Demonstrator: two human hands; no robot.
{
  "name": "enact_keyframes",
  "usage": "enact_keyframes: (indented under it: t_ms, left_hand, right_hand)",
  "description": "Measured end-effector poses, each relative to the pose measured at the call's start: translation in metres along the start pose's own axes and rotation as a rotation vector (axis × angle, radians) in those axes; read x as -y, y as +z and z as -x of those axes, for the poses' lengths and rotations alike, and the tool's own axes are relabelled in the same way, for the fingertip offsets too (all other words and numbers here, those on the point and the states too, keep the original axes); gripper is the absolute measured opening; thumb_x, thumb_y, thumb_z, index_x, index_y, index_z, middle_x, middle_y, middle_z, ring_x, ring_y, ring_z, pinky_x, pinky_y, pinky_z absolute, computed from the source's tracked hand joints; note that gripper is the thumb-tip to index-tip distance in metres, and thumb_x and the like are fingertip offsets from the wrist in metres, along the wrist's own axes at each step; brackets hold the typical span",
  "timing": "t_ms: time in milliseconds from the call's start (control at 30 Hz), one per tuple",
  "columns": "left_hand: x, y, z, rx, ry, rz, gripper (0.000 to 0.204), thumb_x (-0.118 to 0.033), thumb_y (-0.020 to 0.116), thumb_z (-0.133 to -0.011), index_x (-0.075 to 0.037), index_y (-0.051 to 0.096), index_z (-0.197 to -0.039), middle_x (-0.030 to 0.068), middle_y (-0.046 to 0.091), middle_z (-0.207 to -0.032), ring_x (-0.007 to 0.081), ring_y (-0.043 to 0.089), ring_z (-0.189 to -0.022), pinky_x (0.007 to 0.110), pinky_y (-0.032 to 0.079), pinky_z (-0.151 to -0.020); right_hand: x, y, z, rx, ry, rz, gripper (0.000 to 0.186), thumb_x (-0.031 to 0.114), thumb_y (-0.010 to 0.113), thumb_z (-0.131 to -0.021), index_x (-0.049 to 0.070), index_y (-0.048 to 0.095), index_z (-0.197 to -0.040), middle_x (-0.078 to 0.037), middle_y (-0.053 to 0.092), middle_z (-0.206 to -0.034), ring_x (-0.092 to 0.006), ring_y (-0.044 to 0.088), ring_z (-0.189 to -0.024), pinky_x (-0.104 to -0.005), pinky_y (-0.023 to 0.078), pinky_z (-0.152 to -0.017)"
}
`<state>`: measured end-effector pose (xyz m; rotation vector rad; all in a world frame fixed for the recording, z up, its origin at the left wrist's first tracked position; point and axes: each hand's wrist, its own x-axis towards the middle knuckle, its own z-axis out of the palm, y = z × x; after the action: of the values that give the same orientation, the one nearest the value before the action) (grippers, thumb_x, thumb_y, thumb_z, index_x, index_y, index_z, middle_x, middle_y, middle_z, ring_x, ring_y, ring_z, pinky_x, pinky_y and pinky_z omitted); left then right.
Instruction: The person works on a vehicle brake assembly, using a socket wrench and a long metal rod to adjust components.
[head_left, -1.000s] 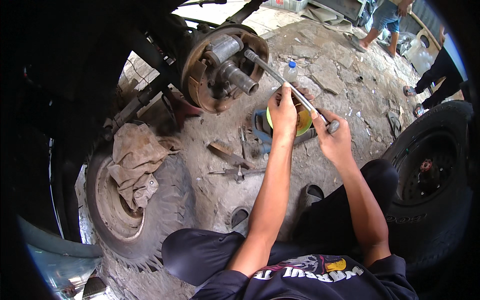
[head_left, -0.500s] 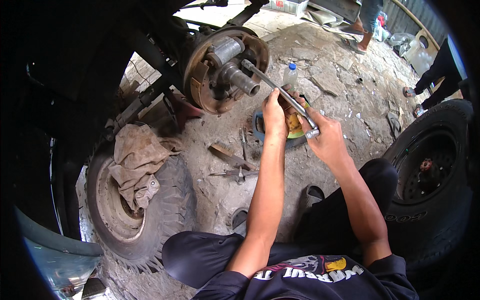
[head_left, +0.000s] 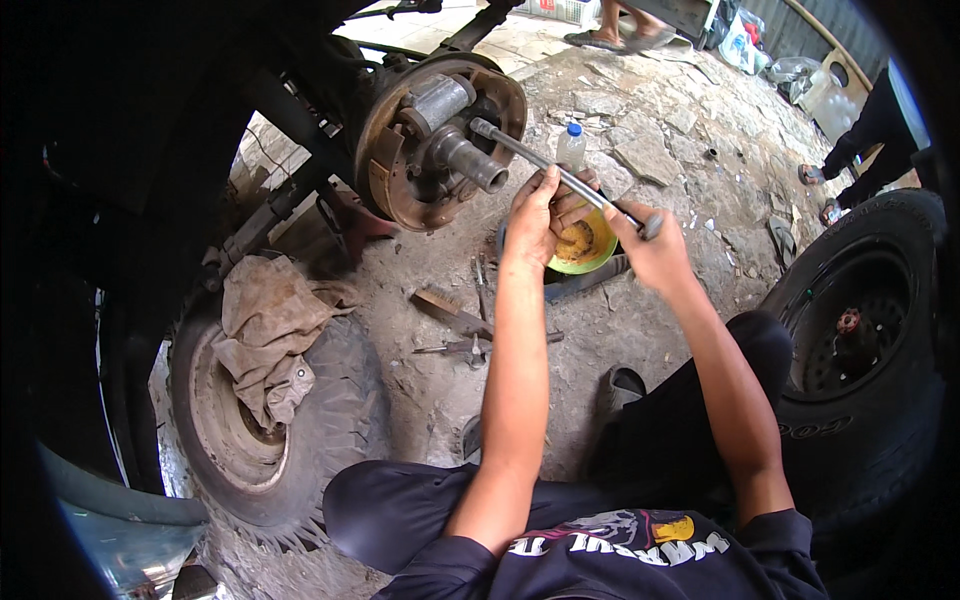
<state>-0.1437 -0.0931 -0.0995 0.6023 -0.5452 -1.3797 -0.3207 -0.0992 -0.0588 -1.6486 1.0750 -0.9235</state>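
Note:
A long steel socket wrench (head_left: 522,152) slants across the space before a rusty drum-brake assembly (head_left: 388,180). Its socket end lies in front of the backing plate, just right of the hub's protruding spindle tube (head_left: 470,162); whether it sits on a bolt I cannot tell. My left hand (head_left: 533,218) is closed around the middle of the bar, thumb along the top and dirt-stained fingers beneath. Near the handle end, my right hand (head_left: 652,250) grips the bar. Below the hands is a green-rimmed bowl (head_left: 597,258) with yellowish-brown grease inside.
A capped plastic bottle (head_left: 571,147) stands behind the bowl. A wire brush (head_left: 447,309) and a hammer (head_left: 477,350) lie on rough stone ground. One tyre (head_left: 345,400) with a rag (head_left: 265,330) is at left, another (head_left: 860,420) at right. Other people's legs (head_left: 615,25) show at the back.
The wrench's handle end has swung up and to the right with my right hand, so the bar lies flatter. More of the bowl shows. A person's legs at the back have moved left.

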Motion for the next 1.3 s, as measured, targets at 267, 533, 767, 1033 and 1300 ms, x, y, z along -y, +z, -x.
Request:
enact_keyframes:
  t_ms: [267, 533, 767, 1033, 1300]
  left_hand:
    - [-0.047, -0.011, 0.004, 0.097, -0.208, -0.351, 0.034, -0.035, 0.063, -0.093, -0.004, 0.061, -0.108, 0.0171, 0.069, -0.106, 0.0244, 0.069, -0.098, 0.037, 0.058, -0.081]
    - [-0.035, 0.012, 0.019, 0.121, -0.002, -0.168, 0.043, -0.032, 0.056, -0.097, 0.006, 0.056, -0.117, 0.0209, 0.067, -0.108, 0.0267, 0.069, -0.095, 0.036, 0.06, -0.078]
    - [-0.019, 0.007, 0.016, 0.076, 0.05, -0.092, 0.046, -0.033, 0.052, -0.099, 0.008, 0.053, -0.12, 0.0206, 0.066, -0.109, 0.0278, 0.068, -0.097, 0.037, 0.06, -0.08]
    - [-0.013, 0.003, 0.015, 0.056, 0.062, -0.011, 0.049, -0.034, 0.049, -0.1, 0.008, 0.049, -0.126, 0.0196, 0.065, -0.11, 0.0288, 0.067, -0.099, 0.041, 0.059, -0.082]
    - [-0.008, 0.0, 0.014, 0.056, 0.081, 0.002, 0.048, -0.033, 0.048, -0.101, 0.007, 0.048, -0.128, 0.0191, 0.064, -0.11, 0.0279, 0.067, -0.099, 0.042, 0.059, -0.083]
  right_hand:
    - [0.034, 0.014, 0.028, 0.158, 0.659, -0.915, 0.03, 0.032, 0.056, -0.097, 0.003, 0.057, -0.09, 0.009, 0.024, -0.052, -0.0064, 0.022, -0.041, -0.0257, 0.027, -0.049]
    - [0.049, 0.014, 0.047, -0.052, -0.037, 0.141, 0.027, 0.022, 0.062, -0.093, -0.005, 0.064, -0.093, -0.011, 0.056, -0.058, -0.0214, 0.052, -0.047, -0.0356, 0.041, -0.049]
    - [0.045, 0.014, 0.043, -0.069, -0.262, 0.396, 0.024, 0.012, 0.066, -0.083, -0.005, 0.065, -0.102, -0.024, 0.06, -0.067, -0.0353, 0.062, -0.058, -0.0388, 0.046, -0.056]
    - [0.042, 0.011, 0.038, 0.0, -0.306, 0.468, 0.033, 0.006, 0.064, -0.078, -0.005, 0.063, -0.109, -0.027, 0.06, -0.071, -0.043, 0.063, -0.069, -0.044, 0.049, -0.062]
    - [0.04, 0.008, 0.036, 0.035, -0.381, 0.492, 0.035, 0.004, 0.063, -0.076, -0.006, 0.061, -0.11, -0.03, 0.06, -0.077, -0.0453, 0.062, -0.076, -0.0471, 0.049, -0.066]
